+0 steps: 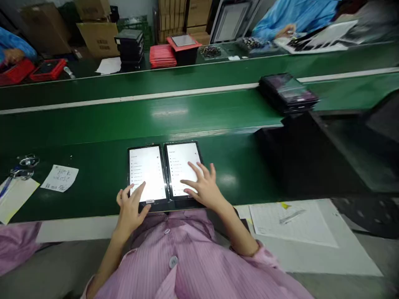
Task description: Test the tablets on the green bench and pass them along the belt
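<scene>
Two tablets lie side by side on the green bench, each with a lit white screen showing a list. My left hand (131,209) rests at the lower left of the left tablet (148,166), fingers apart and one fingertip over its screen. Over the right tablet (179,155) is my right hand (204,185), fingers spread across the screen's right half. Neither hand holds anything. Whether the fingertips touch the glass or hover just above it, I cannot tell.
A stack of tablets (286,93) sits at the right on the conveyor, near a black box (311,158). Handwritten notes (60,178) lie at left. Printed sheets (289,224) with a pen are at lower right. Across the line, co-workers in blue sleeves (299,18) handle items beside red trays (48,69).
</scene>
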